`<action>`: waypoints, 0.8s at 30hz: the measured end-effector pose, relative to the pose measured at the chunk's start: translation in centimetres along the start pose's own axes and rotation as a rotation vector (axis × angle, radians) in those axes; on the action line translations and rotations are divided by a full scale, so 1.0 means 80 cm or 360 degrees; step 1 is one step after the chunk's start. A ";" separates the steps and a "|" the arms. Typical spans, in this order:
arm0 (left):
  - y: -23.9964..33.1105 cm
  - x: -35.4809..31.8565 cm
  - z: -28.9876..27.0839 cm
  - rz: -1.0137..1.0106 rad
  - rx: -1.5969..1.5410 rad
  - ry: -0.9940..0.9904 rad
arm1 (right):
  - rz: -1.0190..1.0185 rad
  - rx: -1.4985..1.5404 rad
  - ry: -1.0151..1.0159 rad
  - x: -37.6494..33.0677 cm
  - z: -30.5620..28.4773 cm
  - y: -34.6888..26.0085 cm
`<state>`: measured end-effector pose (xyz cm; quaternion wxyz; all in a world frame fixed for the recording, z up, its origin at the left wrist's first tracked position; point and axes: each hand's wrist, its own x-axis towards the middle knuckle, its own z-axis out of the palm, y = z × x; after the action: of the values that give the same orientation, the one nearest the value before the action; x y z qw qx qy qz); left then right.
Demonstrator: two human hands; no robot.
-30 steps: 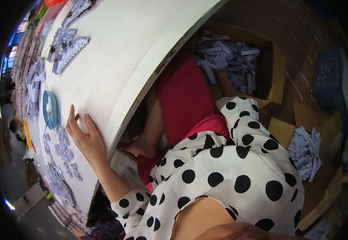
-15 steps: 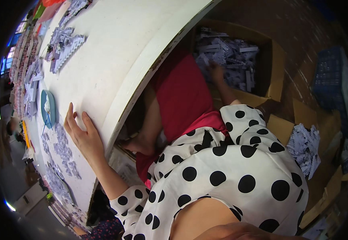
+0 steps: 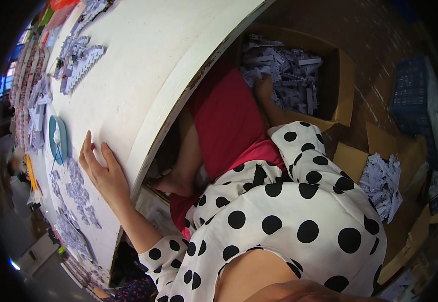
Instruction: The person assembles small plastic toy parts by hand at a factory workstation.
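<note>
My left hand (image 3: 102,168) rests on the white table (image 3: 133,75) near its edge, fingers and thumb apart, holding nothing. Beyond its fingertips stands a small blue bowl (image 3: 63,138) with something white and a thin stick in it. My right hand (image 3: 264,89) reaches down into an open cardboard box (image 3: 346,93) beside the table. Pale toothed plastic pieces (image 3: 294,75) fill much of that box in a loose heap. The right fingertips are small and dark against the heap, so any piece in them cannot be made out.
Several joined pale pieces (image 3: 83,63) lie on the table's far part, and small flat parts (image 3: 80,194) are scattered nearer. A second cardboard box (image 3: 352,161) with a pale pile (image 3: 381,186) stands at the right. Behind it is a blue crate (image 3: 409,93). A person's patterned sleeve (image 3: 136,289) shows at lower left.
My right hand has shifted slightly left and nearer to me within the box, and its sleeve has drawn back a little. My left hand stays on the table.
</note>
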<state>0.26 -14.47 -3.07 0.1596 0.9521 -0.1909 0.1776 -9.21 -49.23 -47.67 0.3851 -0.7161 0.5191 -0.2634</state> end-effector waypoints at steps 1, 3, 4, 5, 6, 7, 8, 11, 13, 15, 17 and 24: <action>-0.001 0.000 0.000 -0.0003 0.0004 -0.0001 | -0.0125 -0.0075 0.0115 -0.002 -0.001 -0.005; -0.009 -0.001 -0.003 0.0026 0.0021 -0.0008 | -0.0097 -0.0223 0.0015 -0.008 -0.006 -0.026; -0.014 -0.003 -0.008 0.0013 0.0046 -0.0002 | -0.0073 -0.0370 -0.0083 -0.015 -0.007 -0.044; -0.015 -0.003 -0.008 0.0004 0.0046 0.0000 | -0.0075 -0.0369 -0.0083 -0.015 -0.013 -0.054; -0.017 -0.004 -0.010 -0.0004 0.0047 0.0003 | 0.0056 -0.0394 -0.0207 -0.016 -0.019 -0.065; -0.014 -0.002 -0.006 0.0008 0.0028 -0.0003 | 0.0199 -0.0426 -0.0309 -0.010 -0.027 -0.062; -0.012 0.000 -0.003 0.0013 0.0019 -0.0015 | 0.0206 -0.0431 -0.0291 -0.005 -0.029 -0.052; -0.013 -0.001 -0.002 0.0022 0.0015 -0.0015 | 0.0415 -0.0273 -0.0367 0.003 -0.035 -0.047; -0.016 -0.002 -0.005 0.0022 0.0025 -0.0004 | 0.0447 -0.0250 -0.0823 0.007 -0.039 -0.050; -0.012 -0.002 -0.004 0.0032 0.0067 -0.0028 | 0.0302 -0.0438 -0.0769 0.017 -0.043 -0.042; -0.013 -0.003 -0.004 0.0035 0.0087 -0.0029 | 0.0148 -0.0613 -0.0738 0.012 -0.037 -0.042; -0.008 -0.002 0.000 0.0024 0.0036 -0.0046 | 0.0081 -0.0537 -0.0339 0.022 -0.036 -0.028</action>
<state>0.43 -13.84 -3.27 0.1447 0.9549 -0.1983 0.1671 -9.66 -51.31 -44.25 0.3190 -0.7809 0.5303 -0.0857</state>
